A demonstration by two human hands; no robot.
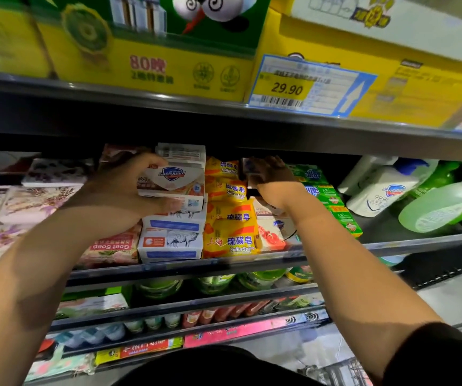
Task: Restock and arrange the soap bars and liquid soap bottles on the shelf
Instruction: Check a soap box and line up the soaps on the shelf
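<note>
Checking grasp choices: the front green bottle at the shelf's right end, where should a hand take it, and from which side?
Probably round the wide body of the front green bottle, from the front and above: it lies on its side, base toward the aisle, pump at the back; the white bottle crowds its left.

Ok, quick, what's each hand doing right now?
Left hand: grips the white Safeguard soap box.
Right hand: fingers curled on a small pack, too blurred to identify.
</note>
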